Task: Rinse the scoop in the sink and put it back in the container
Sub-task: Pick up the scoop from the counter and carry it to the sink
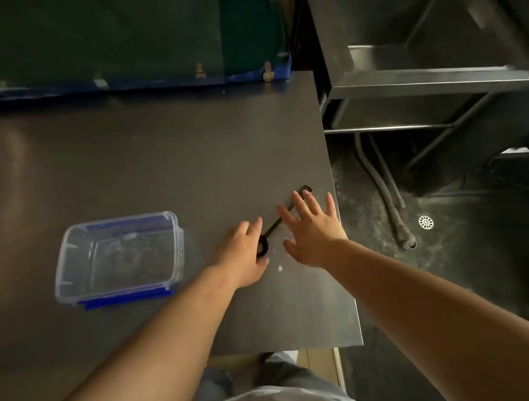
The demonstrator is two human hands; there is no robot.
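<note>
A black long-handled scoop [273, 226] lies flat on the dark table, its round bowl near my left hand and its handle running up to the right. My left hand [245, 254] rests on the table with fingertips touching the bowl end. My right hand [313, 228] hovers over the handle with fingers spread, holding nothing. A clear plastic container [119, 259] with blue clips stands on the table to the left of both hands. The metal sink [429, 48] stands at the upper right, beyond the table's right edge.
The dark table [157, 165] ends in a right edge just past my right hand. Beyond that edge lies a dark floor with hoses [390, 195] and a round drain [425, 222]. A green panel [114, 37] stands behind the table.
</note>
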